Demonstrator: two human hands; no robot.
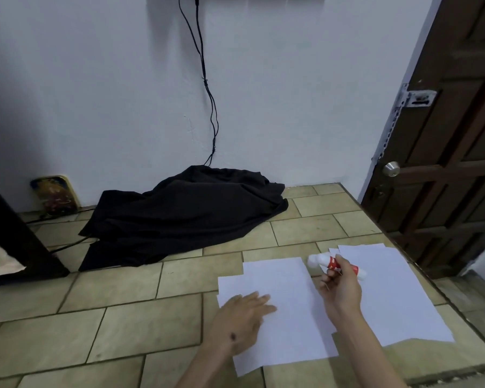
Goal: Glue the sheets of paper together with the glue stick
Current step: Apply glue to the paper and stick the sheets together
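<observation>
On the tiled floor (129, 298), the left hand (240, 317) presses flat, fingers spread, on the paper sheets (289, 312); the right hand (340, 289), raised, grips the glue stick (333, 263).

Dim, cool indoor light, soft shadows only. Slightly blurred throughout, most at the moving hands (289, 301). Wide-angle bending along the door (454, 135) edge.

Left stack of sheets (286, 309) on tiled floor (123, 312), right stack (389, 298) beside it, cloth (185, 214) behind against wall (95, 93)
</observation>
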